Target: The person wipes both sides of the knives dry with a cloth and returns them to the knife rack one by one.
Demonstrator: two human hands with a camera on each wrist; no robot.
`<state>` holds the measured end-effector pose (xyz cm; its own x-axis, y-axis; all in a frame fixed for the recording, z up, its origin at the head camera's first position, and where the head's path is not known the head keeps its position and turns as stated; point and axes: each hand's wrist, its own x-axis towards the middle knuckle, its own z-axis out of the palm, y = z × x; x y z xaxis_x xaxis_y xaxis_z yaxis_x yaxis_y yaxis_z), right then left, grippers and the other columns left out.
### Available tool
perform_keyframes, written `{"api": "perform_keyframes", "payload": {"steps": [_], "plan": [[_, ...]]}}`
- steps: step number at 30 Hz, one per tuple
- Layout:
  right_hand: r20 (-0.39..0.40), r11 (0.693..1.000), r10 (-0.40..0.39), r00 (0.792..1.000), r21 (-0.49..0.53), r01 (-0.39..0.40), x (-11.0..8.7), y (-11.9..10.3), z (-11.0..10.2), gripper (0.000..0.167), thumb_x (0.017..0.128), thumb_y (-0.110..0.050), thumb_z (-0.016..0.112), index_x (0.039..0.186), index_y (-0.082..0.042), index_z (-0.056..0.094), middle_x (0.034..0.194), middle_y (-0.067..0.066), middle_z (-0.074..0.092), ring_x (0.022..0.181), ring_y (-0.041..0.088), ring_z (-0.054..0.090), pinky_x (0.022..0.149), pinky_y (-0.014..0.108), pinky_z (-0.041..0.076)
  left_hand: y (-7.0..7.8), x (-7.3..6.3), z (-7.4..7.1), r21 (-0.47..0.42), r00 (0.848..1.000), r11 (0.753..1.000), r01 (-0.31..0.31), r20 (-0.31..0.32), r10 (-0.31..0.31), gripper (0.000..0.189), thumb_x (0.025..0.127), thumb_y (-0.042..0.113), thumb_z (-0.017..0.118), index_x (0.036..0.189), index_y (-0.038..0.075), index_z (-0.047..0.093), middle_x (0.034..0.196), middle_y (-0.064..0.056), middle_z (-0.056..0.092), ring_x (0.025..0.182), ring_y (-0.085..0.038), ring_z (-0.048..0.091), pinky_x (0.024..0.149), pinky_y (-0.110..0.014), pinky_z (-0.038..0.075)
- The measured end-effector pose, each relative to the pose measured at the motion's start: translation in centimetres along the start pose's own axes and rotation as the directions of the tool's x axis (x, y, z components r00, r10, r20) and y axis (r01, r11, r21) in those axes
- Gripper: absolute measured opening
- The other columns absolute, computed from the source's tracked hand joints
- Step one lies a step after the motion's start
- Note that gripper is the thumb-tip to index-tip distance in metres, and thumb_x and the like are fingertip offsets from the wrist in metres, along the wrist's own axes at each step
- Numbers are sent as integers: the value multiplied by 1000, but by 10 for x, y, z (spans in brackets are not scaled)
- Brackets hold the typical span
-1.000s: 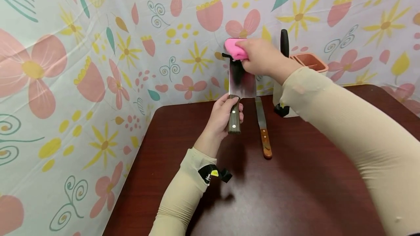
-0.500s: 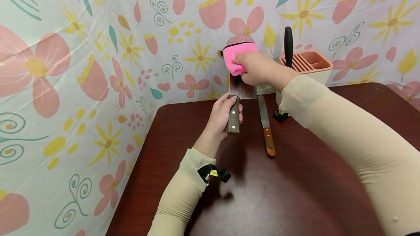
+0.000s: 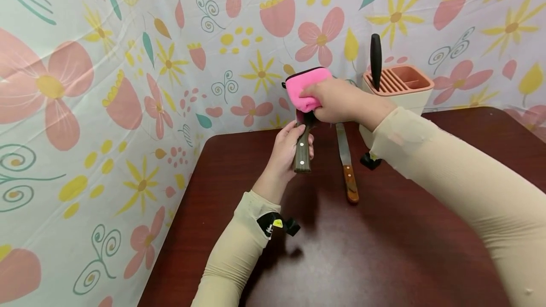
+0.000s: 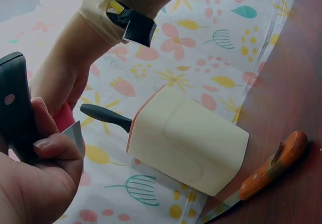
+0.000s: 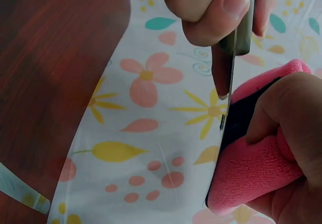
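In the head view my left hand (image 3: 282,151) grips the dark wooden handle of a cleaver (image 3: 302,153), blade pointing up and away. My right hand (image 3: 339,101) holds a folded pink cloth (image 3: 306,90) with a black edge over the blade and hides most of it. The right wrist view shows the blade (image 5: 229,100) nearly edge-on, with the pink cloth (image 5: 259,176) pressed against one face and the right fingers (image 5: 289,110) curled over it. A corner of the blade (image 4: 74,133) shows beyond the left fingers in the left wrist view.
On the dark red table (image 3: 375,255) lies a palette knife (image 3: 350,184) with an orange-brown wooden handle. Behind it stands a cream knife holder (image 3: 420,101) with an orange slotted top, and a black-handled utensil (image 3: 375,60) sticks up from it. Flowered cloth (image 3: 170,60) hangs along the sides.
The right hand and pink cloth have moved down the cleaver's blade, from near its far end to close by the handle. The left hand keeps its grip almost in place.
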<state>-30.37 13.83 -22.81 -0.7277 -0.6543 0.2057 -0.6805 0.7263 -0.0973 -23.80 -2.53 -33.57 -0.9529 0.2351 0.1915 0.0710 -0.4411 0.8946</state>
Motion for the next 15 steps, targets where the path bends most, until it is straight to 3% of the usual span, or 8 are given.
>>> {"api": "perform_keyframes", "payload": {"steps": [8, 15], "plan": [[1, 999, -34, 999, 17, 34, -16, -6, -1, 55, 83, -3, 51, 135, -13, 66, 130, 9, 70, 100, 27, 61, 87, 47, 49, 2, 0, -2, 6, 1000, 1000, -4, 11, 3, 12, 109, 17, 41, 113, 11, 51, 70, -1, 55, 44, -8, 55, 47, -20, 50], [-50, 988, -153, 987, -9, 153, -33, -18, 1, 47, 81, -3, 60, 125, -12, 70, 112, 6, 75, 90, 27, 64, 85, 48, 53, 1, 1, -3, 52, 999, 998, -20, -31, 21, 21, 110, 18, 34, 111, 11, 53, 72, -1, 54, 45, -9, 53, 48, -22, 49]]}}
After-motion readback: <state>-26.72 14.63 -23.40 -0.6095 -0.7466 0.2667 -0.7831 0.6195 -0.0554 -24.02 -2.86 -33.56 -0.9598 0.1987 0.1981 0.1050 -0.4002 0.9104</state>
